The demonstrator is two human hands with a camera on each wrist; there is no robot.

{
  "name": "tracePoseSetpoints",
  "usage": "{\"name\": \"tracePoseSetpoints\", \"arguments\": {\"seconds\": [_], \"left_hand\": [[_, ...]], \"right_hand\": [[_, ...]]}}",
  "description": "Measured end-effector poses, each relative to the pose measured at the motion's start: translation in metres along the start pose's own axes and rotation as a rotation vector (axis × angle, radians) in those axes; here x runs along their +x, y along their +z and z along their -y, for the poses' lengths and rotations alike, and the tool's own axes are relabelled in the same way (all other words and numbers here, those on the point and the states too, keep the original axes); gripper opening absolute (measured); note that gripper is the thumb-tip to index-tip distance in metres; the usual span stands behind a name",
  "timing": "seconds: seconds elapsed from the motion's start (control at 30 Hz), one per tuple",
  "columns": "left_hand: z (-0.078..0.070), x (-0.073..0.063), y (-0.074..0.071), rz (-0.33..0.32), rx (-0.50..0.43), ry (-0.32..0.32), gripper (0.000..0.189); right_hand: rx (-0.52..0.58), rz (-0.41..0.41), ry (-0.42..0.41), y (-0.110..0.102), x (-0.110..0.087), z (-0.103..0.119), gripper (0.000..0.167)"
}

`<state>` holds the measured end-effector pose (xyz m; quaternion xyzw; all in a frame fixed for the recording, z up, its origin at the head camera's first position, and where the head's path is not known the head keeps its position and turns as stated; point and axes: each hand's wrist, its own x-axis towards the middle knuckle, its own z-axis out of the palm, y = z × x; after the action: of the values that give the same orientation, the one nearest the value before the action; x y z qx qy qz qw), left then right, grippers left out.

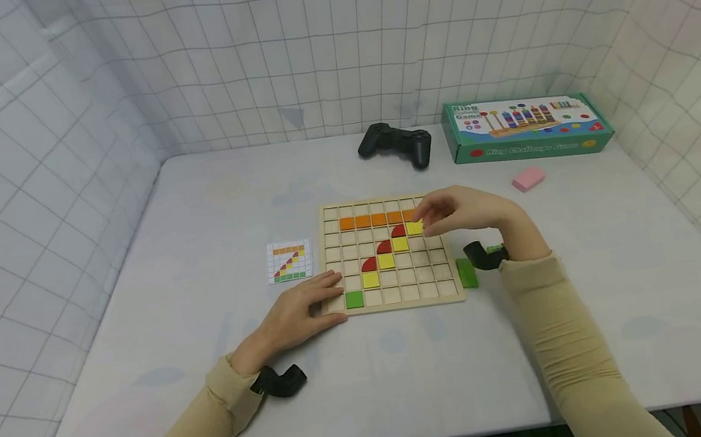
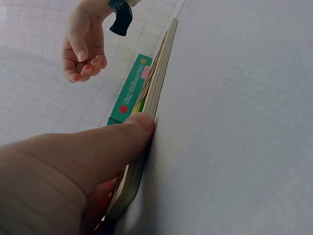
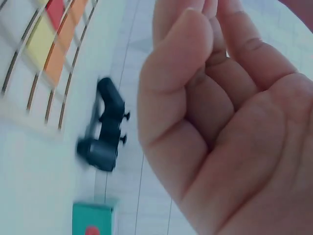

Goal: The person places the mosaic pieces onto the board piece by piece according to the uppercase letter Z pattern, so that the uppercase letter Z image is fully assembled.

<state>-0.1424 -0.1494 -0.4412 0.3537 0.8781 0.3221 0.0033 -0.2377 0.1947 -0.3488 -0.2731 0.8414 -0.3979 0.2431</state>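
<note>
A wooden grid board (image 1: 426, 290) lies on the table. It bears a row of orange squares (image 1: 379, 219), a diagonal of yellow squares (image 1: 386, 262) with red quarter-round pieces (image 1: 368, 265), and one green square (image 1: 354, 300) at the lower left. Across the board's lower left corner rests my left hand (image 1: 299, 310), fingers extended over the left side, thumb (image 2: 132, 129) against the front edge. Above the upper right part hovers my right hand (image 1: 465, 209), its fingers loosely bent; no piece shows in it. Green pieces (image 1: 467, 273) lie right of the board, partly hidden by the wrist camera.
Left of the board is a small pattern card (image 1: 290, 262). Behind it lies a black game controller (image 1: 394, 145). A green ring game box (image 1: 528, 127) stands at the back right, with a pink block (image 1: 528, 179) in front. Grid-patterned cloth walls (image 1: 301, 48) enclose the table.
</note>
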Motion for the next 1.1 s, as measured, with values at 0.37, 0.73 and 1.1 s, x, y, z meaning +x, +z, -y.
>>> {"name": "tracePoseSetpoints", "arguments": {"seconds": [0.37,0.73,1.1], "left_hand": [[0.001,0.000,0.000,-0.003,0.001,0.003,0.050],[0.002,0.000,0.001,-0.009,0.008,0.014,0.051],[0.003,0.001,0.001,-0.002,0.010,0.008,0.051]], "right_hand": [[0.100,-0.092,0.067,-0.031,-0.041,-0.032,0.040],[0.093,-0.123,0.143,-0.036,-0.070,-0.063,0.041],[0.131,-0.074,0.189,-0.035,-0.082,-0.095,0.036]]}}
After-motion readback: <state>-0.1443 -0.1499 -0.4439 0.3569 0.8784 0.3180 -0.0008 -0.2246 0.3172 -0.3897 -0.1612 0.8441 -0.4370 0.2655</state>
